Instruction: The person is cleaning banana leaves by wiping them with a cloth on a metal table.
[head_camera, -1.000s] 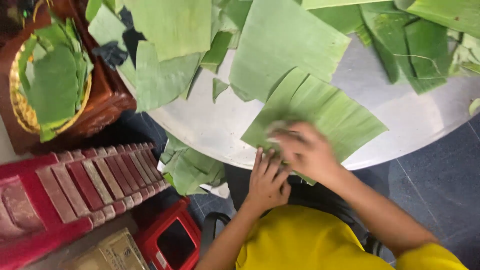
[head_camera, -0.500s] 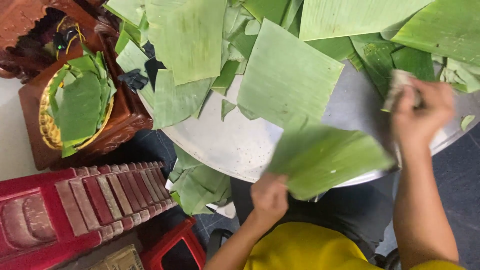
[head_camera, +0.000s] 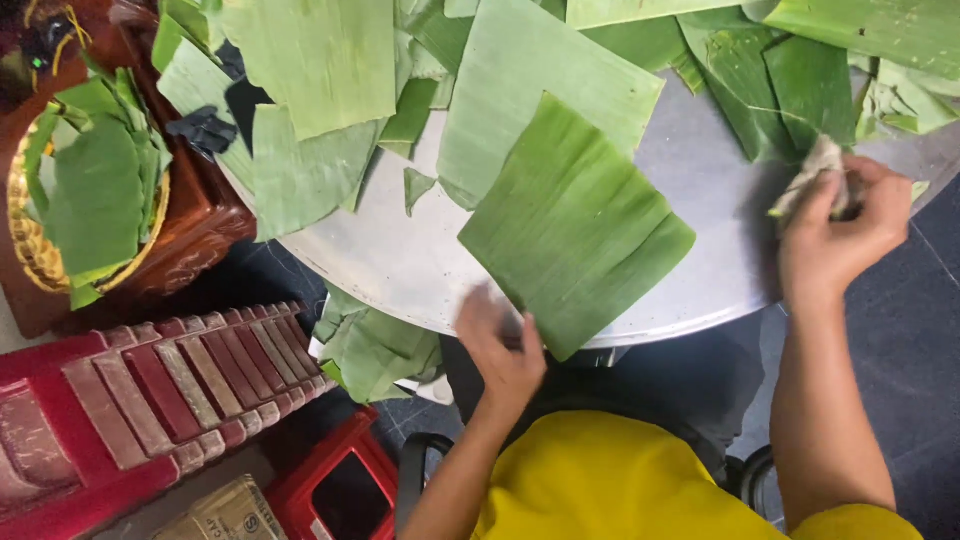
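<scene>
A dark green banana leaf piece lies flat on the round grey table, its near corner hanging over the edge. My left hand rests at the table's near edge, touching that leaf's lower left side with fingers spread. Over the table's right side, my right hand is closed around a crumpled pale cloth. Larger, lighter banana leaves overlap across the far half of the table.
A woven basket holding cut green leaves sits on a dark wooden stand at left. Red plastic stools stand below it. Leaf scraps lie on the dark floor under the table edge.
The dark leaf, held up off the edge before, now lies flat on the table. My left hand has let it down, and my right hand stays at the right with the cloth.
</scene>
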